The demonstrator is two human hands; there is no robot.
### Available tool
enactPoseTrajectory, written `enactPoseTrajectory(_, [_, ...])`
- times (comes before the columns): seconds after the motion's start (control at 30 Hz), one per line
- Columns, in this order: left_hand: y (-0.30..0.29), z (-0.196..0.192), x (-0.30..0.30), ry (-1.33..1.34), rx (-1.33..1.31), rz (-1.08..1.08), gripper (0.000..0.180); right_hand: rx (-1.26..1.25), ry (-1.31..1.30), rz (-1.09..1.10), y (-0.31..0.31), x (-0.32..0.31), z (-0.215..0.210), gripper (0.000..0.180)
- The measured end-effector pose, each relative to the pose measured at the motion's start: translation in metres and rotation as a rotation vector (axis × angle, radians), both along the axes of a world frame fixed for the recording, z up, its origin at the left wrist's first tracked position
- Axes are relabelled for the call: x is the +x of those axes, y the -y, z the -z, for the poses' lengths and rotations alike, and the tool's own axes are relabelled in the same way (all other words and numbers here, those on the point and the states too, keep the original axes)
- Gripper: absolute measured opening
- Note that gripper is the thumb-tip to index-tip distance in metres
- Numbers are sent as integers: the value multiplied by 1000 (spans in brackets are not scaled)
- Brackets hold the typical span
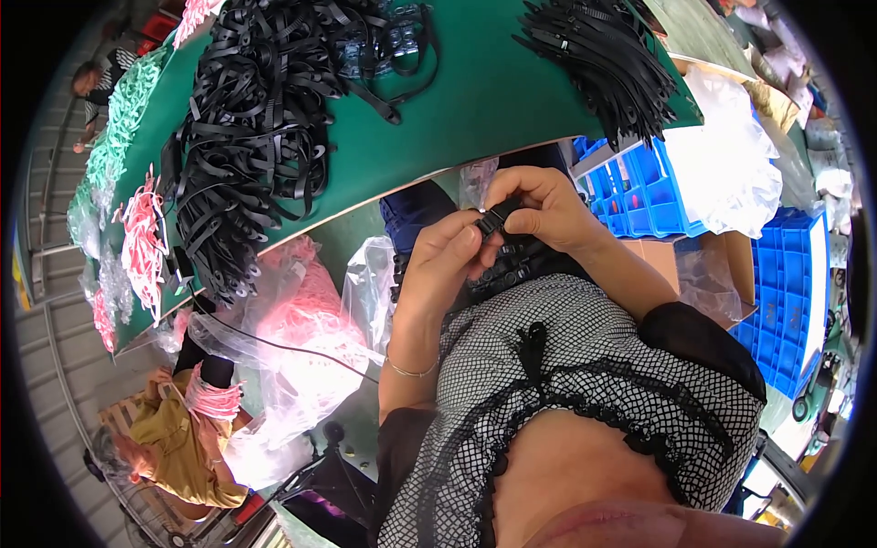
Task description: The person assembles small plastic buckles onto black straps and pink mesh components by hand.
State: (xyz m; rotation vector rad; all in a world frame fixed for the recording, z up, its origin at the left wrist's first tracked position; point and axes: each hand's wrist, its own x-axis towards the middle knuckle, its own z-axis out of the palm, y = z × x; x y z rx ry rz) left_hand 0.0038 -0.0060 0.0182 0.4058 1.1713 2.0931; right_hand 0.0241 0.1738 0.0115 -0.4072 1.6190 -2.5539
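Over my lap, both hands meet on a small black strap piece with a ridged, buckle-like part. My left hand pinches its near side between thumb and fingers. From the other side, my right hand grips it with thumb and curled fingers, which hide part of it. More black strap pieces lie in my lap just beneath the hands. On the green table ahead, a large tangled heap of black straps covers the left part. A neater bundle of similar black straps lies at the right.
Small clear plastic parts sit beside the heap. Blue crates, a white plastic bag and a cardboard box stand at the right. Bags of pink straps are at the left, near a seated person. A dark cable crosses there.
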Motion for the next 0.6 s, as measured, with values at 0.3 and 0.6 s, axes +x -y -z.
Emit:
enactPoseTrajectory(0.3, [33, -19, -7, -217, -512, 133, 23, 808, -259, 141, -32, 12, -41, 22])
enactPoseTrajectory(0.6, [45, -10, 5, -216, -485, 126, 27, 705, -344, 270, -43, 26, -58, 24])
